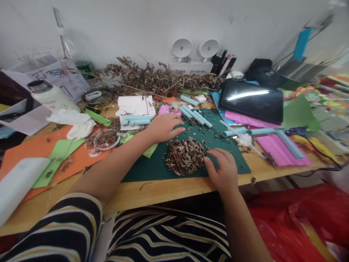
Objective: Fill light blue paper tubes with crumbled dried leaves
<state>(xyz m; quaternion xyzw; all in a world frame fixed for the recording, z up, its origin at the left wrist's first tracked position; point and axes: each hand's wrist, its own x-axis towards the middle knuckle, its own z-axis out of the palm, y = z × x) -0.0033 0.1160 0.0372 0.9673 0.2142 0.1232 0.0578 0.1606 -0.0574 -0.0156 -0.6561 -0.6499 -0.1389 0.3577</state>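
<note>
- The brown heap of dried leaves (pixel 185 156) sits on the green mat (pixel 147 173), near the middle of the table's (pixel 169 193) front edge.
- The left hand (pixel 167 127) is open, palm down, fingers loosely bent over the mat behind the heap; no object shows in it.
- The right hand (pixel 225 169) is also open and loosely curved, its fingertips at the heap's right side, apparently touching; nothing gripped is visible.
- Judging by the layout, much of the loose leaf is gathered into one rounded mound; crumbs remain scattered over the mat and table, not yet collected.
- Dried branches (pixel 152 78) lie along the table's back edge, tangled and brittle-looking, with shrivelled leaves on them, so stripping seems unfinished there.
- The leaves look crisp, curled and flaky; the mat is flat and matt.
- Behind the mound lie smooth, pale blue tubes (pixel 193 115), slim and straight.
- Toward the table's left end, a clear round dish (pixel 107 139) with leaf bits lies by flat orange paper (pixel 16 153).
</note>
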